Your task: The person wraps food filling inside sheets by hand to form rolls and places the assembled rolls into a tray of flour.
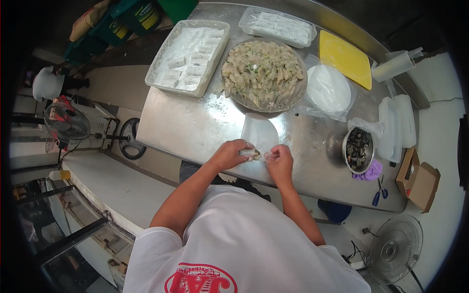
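Observation:
A thin white round wrapper (261, 131) lies on the steel table near its front edge, with a bit of filling at its near end. My left hand (231, 155) pinches the near left edge of the wrapper, folded over the filling. At the near right corner, my right hand (280, 164) has its fingers closed on the edge of the same wrapper. Just beyond stands a wide bowl (265, 109) heaped with pale chopped filling (264, 71) flecked with green. A stack of white wrappers (330, 89) in a plastic bag sits to its right.
A floury tray (152, 77) of white rolls is at the back left; another container (277, 27) of rolls stands behind. Rightward are a yellow board (345, 58), a metal bowl (358, 149) of dark pieces, a purple cloth (369, 171), blue-handled scissors (378, 194) and a cardboard box (418, 180).

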The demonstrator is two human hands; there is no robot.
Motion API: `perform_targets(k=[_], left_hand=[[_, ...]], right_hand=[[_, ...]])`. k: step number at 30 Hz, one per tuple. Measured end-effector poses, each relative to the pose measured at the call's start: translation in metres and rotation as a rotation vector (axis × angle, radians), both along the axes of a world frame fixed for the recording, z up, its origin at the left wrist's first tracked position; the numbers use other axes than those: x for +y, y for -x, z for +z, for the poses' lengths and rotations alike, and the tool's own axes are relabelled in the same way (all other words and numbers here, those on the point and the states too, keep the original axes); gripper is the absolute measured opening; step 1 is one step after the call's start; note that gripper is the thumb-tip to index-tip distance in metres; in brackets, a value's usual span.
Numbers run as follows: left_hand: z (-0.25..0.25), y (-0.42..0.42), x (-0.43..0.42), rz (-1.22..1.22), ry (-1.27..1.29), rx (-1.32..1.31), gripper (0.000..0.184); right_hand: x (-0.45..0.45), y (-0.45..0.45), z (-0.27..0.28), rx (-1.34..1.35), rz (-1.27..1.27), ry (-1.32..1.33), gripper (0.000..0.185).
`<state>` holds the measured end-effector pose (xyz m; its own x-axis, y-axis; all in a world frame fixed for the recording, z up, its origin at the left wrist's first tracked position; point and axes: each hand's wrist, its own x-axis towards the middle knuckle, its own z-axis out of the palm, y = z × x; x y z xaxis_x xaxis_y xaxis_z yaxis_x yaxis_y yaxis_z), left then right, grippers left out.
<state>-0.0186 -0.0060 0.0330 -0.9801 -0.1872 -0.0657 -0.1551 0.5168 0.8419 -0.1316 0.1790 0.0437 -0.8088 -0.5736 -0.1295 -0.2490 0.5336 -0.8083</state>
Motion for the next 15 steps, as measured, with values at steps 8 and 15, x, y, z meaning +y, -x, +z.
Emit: perform_targets(k=[8, 15], left_hand=[[-0.017, -0.010, 0.002, 0.241, -0.572, -0.258, 0.038], [-0.007, 0.003, -0.021, 0.290, -0.548, -0.140, 0.036]], right_hand=[[-0.062, 0.077, 0.067, -0.710, -0.113, 1.075, 0.026], [-0.016, 0.055, 0.028, 0.238, 0.014, 0.197, 0.026]])
